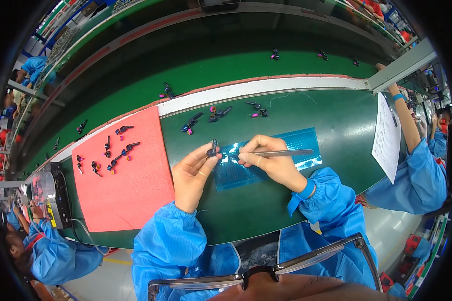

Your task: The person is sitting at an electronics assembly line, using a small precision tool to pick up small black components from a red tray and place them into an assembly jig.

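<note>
My left hand (192, 176) is closed, pinching a small black stick-shaped part (214, 145) upright between thumb and fingertips. A pair of metal tweezers (292, 152) is gripped in my right hand (275, 164), its back end pointing right. The tweezer tips are hidden at my fingers, close to the black part; I cannot tell if they hold anything. Beneath both hands lies a shiny translucent blue sheet (243, 176) with rows of tiny marks. Beyond it, several small black parts (220, 114) with magenta round pieces rest on the green table (246, 215).
A pink foam mat (130, 195) at left carries several similar parts (120, 158). More lie on the green conveyor belt (226, 75) behind a white rail (266, 85). A printed paper (386, 138) hangs at right, beside a co-worker's arm (409, 125). A black device (60, 195) stands at far left.
</note>
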`<state>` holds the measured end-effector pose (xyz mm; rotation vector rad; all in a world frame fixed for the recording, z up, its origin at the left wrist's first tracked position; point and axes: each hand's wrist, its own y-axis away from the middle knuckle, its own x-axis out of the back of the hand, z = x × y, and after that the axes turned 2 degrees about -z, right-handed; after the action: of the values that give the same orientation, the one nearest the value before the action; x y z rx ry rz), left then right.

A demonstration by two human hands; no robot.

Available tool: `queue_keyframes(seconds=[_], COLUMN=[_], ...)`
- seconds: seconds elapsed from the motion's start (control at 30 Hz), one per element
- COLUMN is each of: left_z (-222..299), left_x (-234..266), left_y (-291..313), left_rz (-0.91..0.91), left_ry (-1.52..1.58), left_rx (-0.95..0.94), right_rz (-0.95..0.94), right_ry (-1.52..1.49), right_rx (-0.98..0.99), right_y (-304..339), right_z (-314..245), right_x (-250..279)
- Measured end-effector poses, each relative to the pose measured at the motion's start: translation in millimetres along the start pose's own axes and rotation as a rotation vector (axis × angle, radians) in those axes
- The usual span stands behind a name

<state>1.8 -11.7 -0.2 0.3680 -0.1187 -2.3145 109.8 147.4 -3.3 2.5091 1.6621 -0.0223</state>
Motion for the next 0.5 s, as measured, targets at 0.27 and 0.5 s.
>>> queue_keyframes(seconds=[0.27,0.5], left_z=[2.2,1.1], left_x=[0.9,-3.9], left_y=[1.7,2.2], left_rz=[0.000,-0.066], left_ry=[-0.021,0.006], left_rx=[0.011,-0.001], right_rz=[-0.012,-0.103], right_ry=[-0.006,-0.181], right_rx=[-0.026,0.177], right_y=[-1.4,5.9], right_z=[-1.3,-10.0], right_x=[-2.1,-7.0])
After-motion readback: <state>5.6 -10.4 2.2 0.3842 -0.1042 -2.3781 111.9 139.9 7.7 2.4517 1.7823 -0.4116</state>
